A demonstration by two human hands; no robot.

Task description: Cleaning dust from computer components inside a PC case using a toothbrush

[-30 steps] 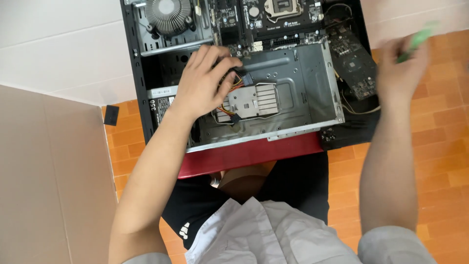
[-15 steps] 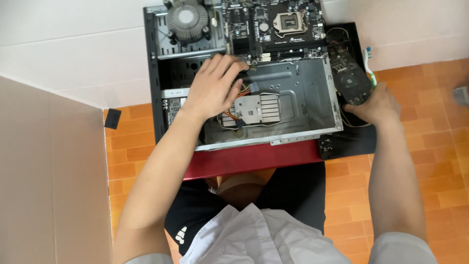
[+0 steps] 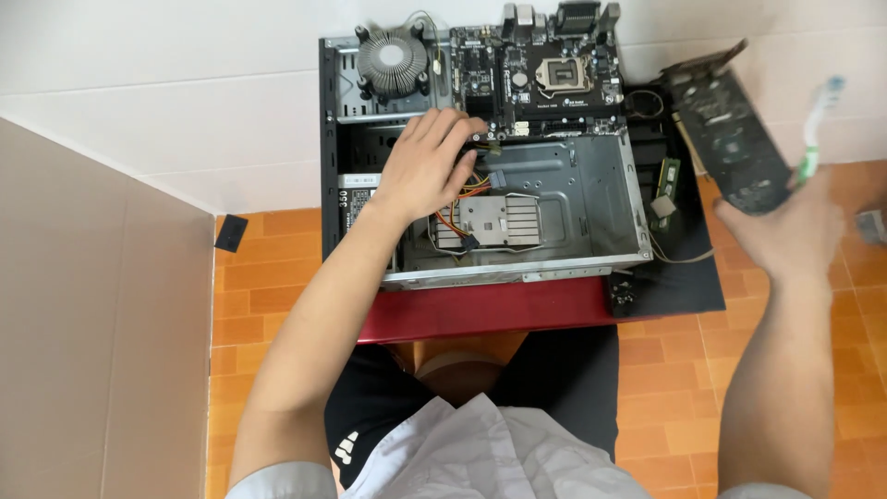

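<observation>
Lifted since before, right hand [image 3: 785, 236] grips graphics card [image 3: 735, 139] and toothbrush [image 3: 818, 125]; left hand [image 3: 425, 166] rests open in case [image 3: 554, 199].

Left hand [image 3: 427, 166] rests inside open computer case [image 3: 591, 263], fingers on cables by motherboard [image 3: 545, 79]. Right hand [image 3: 785, 231] holds dark graphics card [image 3: 730, 139] plus green-white toothbrush [image 3: 818, 125], blurred, right of case.

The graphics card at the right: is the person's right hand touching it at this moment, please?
Touching. The head view shows the right hand gripping the lower end of the dark graphics card, lifted off the black mat, with a green-and-white brush in the same hand.
</observation>
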